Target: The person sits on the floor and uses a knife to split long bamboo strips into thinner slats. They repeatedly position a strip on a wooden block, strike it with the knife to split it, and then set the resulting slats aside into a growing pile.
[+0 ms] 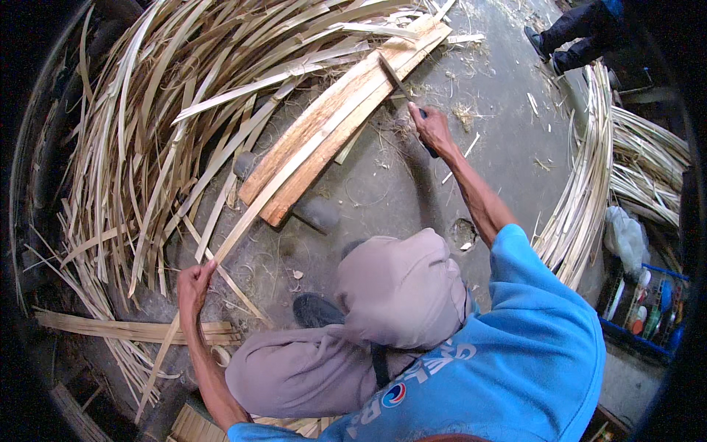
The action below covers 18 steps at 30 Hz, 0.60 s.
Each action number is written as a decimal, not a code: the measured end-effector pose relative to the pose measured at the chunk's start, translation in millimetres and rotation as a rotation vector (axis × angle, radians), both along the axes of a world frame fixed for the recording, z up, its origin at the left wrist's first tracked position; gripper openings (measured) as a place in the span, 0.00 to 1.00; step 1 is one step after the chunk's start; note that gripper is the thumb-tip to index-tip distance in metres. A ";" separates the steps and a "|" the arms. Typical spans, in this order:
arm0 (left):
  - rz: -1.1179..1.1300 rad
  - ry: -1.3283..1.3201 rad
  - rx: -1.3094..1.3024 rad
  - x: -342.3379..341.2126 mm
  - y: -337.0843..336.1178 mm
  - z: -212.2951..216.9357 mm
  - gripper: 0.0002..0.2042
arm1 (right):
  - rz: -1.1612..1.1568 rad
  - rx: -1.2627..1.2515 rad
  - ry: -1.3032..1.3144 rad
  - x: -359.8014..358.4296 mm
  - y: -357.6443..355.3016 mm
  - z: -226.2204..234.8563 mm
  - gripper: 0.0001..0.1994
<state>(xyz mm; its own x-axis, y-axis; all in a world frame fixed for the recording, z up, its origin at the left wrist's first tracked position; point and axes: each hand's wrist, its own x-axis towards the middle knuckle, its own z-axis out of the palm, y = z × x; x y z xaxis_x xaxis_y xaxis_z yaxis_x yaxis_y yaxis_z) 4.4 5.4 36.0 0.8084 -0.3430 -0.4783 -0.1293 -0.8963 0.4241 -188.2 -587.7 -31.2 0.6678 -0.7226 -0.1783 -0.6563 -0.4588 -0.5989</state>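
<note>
Two hands of mine show in the head view, well apart and each closed on something. My left hand point(196, 283) pinches a long pale strip point(241, 228); my right hand point(434, 131) grips a knife point(396, 77) by its handle. The strip's long axis slants up and away to the right from my left fingers, along the top of a thick wooden board point(298, 188) lying ahead of me. My left hand is nearest the strip's near stretch, my right the board's far part, where the blade slants across; I cannot tell whether it touches the strip. A heap of strips point(147, 110) spreads to the left. My blue shirt point(515, 331) bears white lettering and a round emblem point(394, 395); I make out no writing on the board.
</note>
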 end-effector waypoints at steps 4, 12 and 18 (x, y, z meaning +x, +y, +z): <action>0.083 -0.019 -0.033 -13.7 51.3 9.1 0.27 | 0.351 -0.160 -0.044 10.1 29.9 -1.7 0.32; 0.199 0.059 -0.045 -32.4 142.3 39.6 0.25 | 0.465 -0.283 0.121 2.5 -12.6 -5.9 0.32; 0.202 0.037 0.027 -36.5 136.5 58.8 0.25 | 0.116 -0.198 -0.038 3.4 -53.6 -10.9 0.32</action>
<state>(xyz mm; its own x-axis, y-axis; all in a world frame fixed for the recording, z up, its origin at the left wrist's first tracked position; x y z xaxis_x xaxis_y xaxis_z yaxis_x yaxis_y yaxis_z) -32.2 141.9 94.8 0.8414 -0.1627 -0.5153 0.0689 -0.9135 0.4010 -184.8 -641.3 -42.1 0.7519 -0.6592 -0.0139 -0.5712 -0.6408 -0.5129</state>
